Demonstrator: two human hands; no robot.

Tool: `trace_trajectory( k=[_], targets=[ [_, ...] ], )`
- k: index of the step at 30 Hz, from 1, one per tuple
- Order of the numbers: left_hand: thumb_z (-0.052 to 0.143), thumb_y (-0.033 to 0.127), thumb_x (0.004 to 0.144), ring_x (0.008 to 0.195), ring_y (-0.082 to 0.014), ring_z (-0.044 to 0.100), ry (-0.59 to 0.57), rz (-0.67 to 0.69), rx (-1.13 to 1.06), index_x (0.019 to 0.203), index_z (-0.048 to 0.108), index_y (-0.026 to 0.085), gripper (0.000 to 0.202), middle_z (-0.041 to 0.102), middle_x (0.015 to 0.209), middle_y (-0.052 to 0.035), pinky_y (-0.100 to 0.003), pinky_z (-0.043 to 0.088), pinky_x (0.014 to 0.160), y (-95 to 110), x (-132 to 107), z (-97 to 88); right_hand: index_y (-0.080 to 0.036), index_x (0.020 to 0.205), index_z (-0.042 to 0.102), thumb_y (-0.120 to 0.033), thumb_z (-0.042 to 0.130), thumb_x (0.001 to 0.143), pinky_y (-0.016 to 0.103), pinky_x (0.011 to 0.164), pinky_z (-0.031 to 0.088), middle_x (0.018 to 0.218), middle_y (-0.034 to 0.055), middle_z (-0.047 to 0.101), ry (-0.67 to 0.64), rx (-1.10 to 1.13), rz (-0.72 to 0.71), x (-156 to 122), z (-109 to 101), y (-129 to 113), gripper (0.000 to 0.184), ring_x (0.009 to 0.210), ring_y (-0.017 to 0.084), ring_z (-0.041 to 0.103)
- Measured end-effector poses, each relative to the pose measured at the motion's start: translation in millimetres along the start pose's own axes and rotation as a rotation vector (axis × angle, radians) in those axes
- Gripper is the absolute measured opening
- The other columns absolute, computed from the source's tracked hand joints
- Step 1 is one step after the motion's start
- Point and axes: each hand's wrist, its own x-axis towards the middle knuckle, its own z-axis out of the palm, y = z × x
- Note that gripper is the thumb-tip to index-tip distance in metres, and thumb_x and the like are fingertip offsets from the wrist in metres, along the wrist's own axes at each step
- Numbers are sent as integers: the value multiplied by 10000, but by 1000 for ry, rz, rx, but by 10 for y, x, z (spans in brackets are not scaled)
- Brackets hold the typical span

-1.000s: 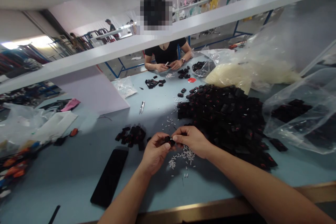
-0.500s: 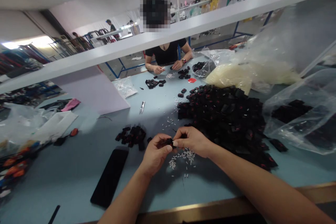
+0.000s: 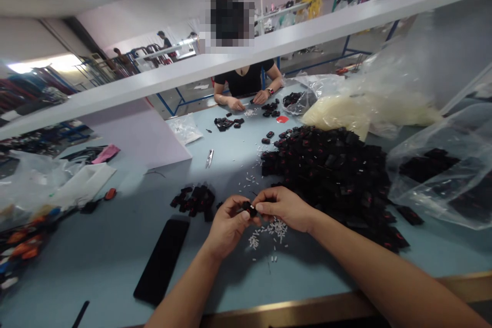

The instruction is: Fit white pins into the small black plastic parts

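**Held piece:** a small black part [image 3: 250, 209] with a red mark, held in the air above the bench [image 3: 96, 271], between both hands and just in front of the large pile.

**Left hand:** the left hand [image 3: 229, 225] is on the near side of the small black part, with its fingers curled around it.

**Right hand:** the right hand [image 3: 283, 208] comes in from the right, with its fingertips [image 3: 258, 208] against the same part.

**Grip:** both hands are closed, pinching the part between thumbs and fingertips.

**Under the hands:** loose white pegs [image 3: 277, 230], tiny and scattered on the bench.

**Right of the hands:** a large pile of black parts [image 3: 326, 174], just behind the right hand and forearm.

**Left of the hands:** a smaller heap of black parts [image 3: 193, 202], with a black flat slab [image 3: 161, 261] nearer the bench edge.

**Further up the bench:** small snips [image 3: 209, 158] lie among more white pegs.

**Right side:** a clear plastic bag of black parts [image 3: 434, 174] and a bag of cream-coloured pieces [image 3: 334, 117].

**Across the bench:** a co-worker [image 3: 246, 79] in a black top sits beyond a white shelf [image 3: 307, 25], with both hands [image 3: 236, 104] at the bench, beside more black parts.
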Motion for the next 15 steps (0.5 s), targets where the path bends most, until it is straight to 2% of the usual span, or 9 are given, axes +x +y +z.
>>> trace_trajectory(
  k=[15],
  targets=[
    [794, 194, 691, 683, -163, 682, -1, -4, 38, 915, 659, 163, 264, 709, 828, -38, -301, 539, 679, -56, 13, -43, -132, 777, 680, -316, 676, 752, 244, 530, 390, 600, 5, 614, 81, -212, 13, -17, 21, -76, 186, 543, 121, 526]
  ],
)
